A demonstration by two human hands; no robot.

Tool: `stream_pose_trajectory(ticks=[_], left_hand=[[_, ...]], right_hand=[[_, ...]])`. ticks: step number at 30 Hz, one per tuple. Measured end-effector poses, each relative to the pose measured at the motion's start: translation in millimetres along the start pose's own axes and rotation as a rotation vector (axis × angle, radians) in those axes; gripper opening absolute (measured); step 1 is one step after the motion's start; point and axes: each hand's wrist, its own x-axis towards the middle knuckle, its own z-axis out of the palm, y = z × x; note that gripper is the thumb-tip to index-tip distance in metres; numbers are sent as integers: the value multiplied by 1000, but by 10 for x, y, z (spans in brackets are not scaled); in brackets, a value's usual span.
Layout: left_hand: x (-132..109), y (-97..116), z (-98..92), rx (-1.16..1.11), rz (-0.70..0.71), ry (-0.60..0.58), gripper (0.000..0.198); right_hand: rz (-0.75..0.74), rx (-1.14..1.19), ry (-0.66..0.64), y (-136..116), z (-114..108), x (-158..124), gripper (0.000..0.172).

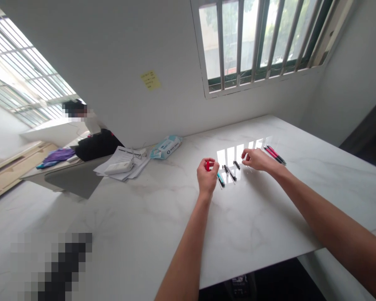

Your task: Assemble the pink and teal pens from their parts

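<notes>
My left hand [207,177] is closed round a red pen part [207,166], above the white marbled table [253,221]. Just right of it lie a teal and black pen piece [220,179], black pen parts [230,172] and a short black piece [236,164]. My right hand [253,159] is low over the table, right of these parts, its fingers curled with the tips close together; what they hold, if anything, is too small to make out. Beyond that hand, red and black pens [275,154] lie side by side.
Papers [125,156] with a white power strip [119,167] and a wipes packet [166,147] lie at the back left. A barred window [257,42] and a yellow note [151,80] are on the wall. Another person [94,123] sits at the far left.
</notes>
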Motion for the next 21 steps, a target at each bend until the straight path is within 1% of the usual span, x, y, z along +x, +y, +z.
stream_pose_trajectory(ticks=[2, 3, 5, 7, 11, 13, 16, 21], left_hand=[[-15, 10, 0, 40, 28, -31, 17], [-21, 13, -3, 70, 42, -49, 16], [-29, 14, -14, 142, 60, -79, 14], [-34, 16, -24, 221, 68, -99, 14], [-55, 43, -18, 404, 94, -110, 10], [-75, 63, -1, 499, 115, -120, 9], [-100, 74, 27, 606, 141, -140, 9], [-109, 27, 53, 720, 176, -167, 11]], right_hand=[[-18, 17, -26, 60, 56, -23, 16], [-35, 30, -5, 87, 89, -39, 18], [-56, 45, 79, 145, 156, -66, 23], [-52, 68, 143, 206, 215, -73, 24], [-77, 161, 114, 280, 296, -27, 25], [-92, 169, 115, 285, 317, 0, 24], [-108, 165, 121, 278, 324, 17, 21], [-138, 154, 124, 281, 294, 3, 20]])
